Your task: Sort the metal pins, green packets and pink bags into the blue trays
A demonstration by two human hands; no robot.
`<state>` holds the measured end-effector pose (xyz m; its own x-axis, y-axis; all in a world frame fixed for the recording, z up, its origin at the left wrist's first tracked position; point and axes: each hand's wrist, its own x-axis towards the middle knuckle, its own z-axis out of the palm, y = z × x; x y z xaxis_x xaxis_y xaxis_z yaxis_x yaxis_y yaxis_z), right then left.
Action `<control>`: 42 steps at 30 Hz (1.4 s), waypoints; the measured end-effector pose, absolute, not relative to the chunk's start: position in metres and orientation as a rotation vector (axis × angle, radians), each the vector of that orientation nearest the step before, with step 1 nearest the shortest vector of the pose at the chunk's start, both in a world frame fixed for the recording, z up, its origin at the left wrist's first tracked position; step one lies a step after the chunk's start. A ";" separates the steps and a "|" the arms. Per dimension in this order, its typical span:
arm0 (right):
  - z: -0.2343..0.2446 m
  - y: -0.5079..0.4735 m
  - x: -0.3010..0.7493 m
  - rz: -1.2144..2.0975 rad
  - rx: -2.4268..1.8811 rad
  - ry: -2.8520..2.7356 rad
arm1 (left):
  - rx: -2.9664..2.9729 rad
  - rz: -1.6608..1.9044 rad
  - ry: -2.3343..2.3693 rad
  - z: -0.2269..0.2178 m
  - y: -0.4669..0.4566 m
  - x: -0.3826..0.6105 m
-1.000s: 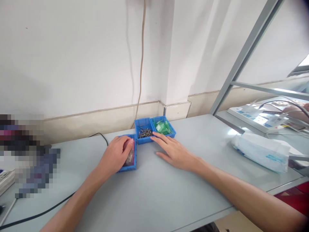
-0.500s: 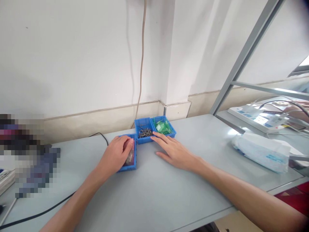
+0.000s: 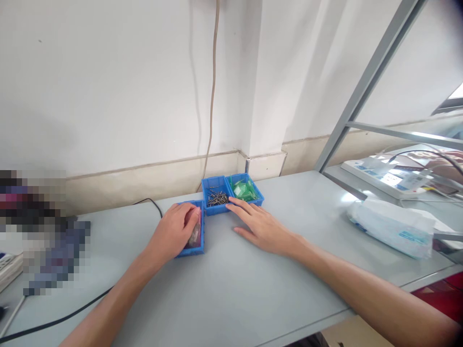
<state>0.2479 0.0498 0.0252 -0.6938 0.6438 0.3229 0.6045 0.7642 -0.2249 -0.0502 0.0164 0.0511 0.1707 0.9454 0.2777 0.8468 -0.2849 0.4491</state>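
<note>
My left hand (image 3: 176,226) lies over a blue plastic bin (image 3: 201,236), its fingers curled together and the thumb against a pinkish clear plastic bag (image 3: 196,237) inside. It covers much of that bin, and whatever the fingers grip is hidden. My right hand (image 3: 258,224) is open, fingers stretched out, with nothing in it. Its fingertips are at the front edge of a second blue bin (image 3: 213,210), which contains many thin dark metal pieces (image 3: 217,198) like screws. Right beside this stands a third blue bin (image 3: 258,198) with green plastic packets (image 3: 244,189).
A soft white-and-blue pack (image 3: 392,226) lies at right near the grey metal frame (image 3: 356,111). Beyond the frame are a white power strip (image 3: 376,178) and cables. A black cable (image 3: 65,315) crosses the grey table (image 3: 217,299) at left, near a pixelated patch.
</note>
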 end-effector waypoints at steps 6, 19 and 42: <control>0.025 0.051 0.248 0.134 -0.967 -2.584 | 2.248 0.766 1.739 0.051 0.017 -0.050; 0.023 0.051 0.249 0.142 -0.951 -2.574 | 2.257 0.767 1.748 0.051 0.017 -0.051; 0.023 0.051 0.249 0.152 -0.962 -2.587 | 2.265 0.773 1.745 0.051 0.016 -0.050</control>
